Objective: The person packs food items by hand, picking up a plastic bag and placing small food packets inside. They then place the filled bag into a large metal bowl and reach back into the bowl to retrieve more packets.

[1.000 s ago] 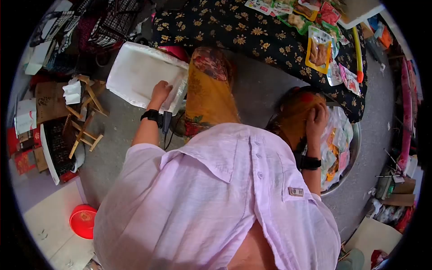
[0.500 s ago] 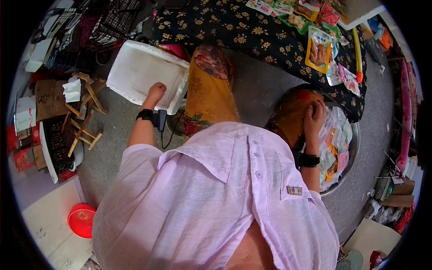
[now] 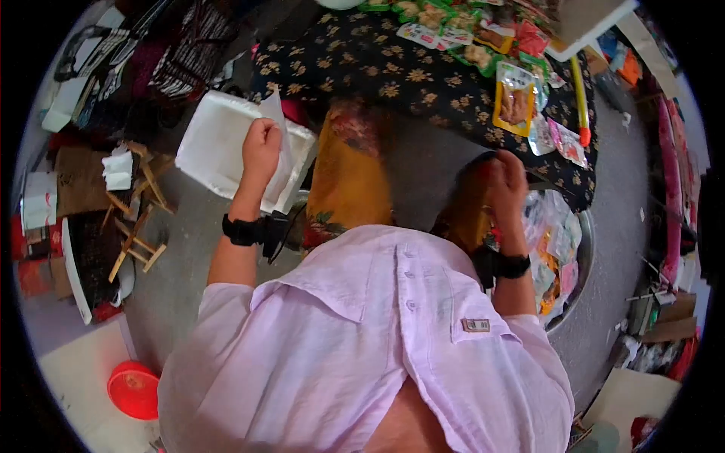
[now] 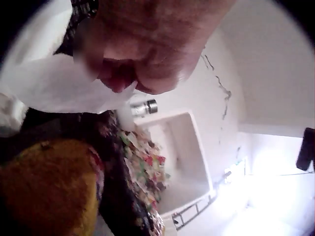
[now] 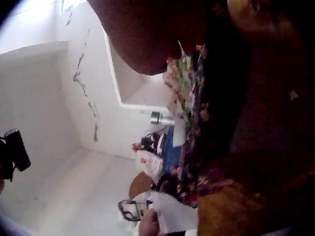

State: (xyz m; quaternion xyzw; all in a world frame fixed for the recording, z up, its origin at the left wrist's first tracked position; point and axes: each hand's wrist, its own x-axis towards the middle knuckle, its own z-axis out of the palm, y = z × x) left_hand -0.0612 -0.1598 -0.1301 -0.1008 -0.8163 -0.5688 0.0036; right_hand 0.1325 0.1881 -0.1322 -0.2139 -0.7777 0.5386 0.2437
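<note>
While the left hand [image 3: 262, 147] pinches a thin white sheet [image 3: 285, 151] between thumb and curled fingers, the sheet hangs over a white foam box [image 3: 211, 143]. In the head view the sheet lies on that hand's three o'clock side; the box's visible bare part is at nine. The left wrist view shows the pale sheet spreading from the fingertips towards nine o'clock.

Well across at three o'clock from the left hand, the right hand [image 3: 510, 189] is near the right knee. Its fingers look bent, but I cannot tell whether they hold anything or touch the trousers.

Five o'clock from the right hand, a metal basin [image 3: 584, 264] holds plastic packets [image 3: 557, 245]. At its twelve, more packets, including a yellow-edged one [image 3: 515, 102], rest on a dark floral cloth [image 3: 423, 79], with a yellow tube [image 3: 580, 90] at one.

Farther out from the left hand, folding wooden legs [image 3: 140, 241] stand at eight o'clock, a red basin [image 3: 134, 389] at seven.
</note>
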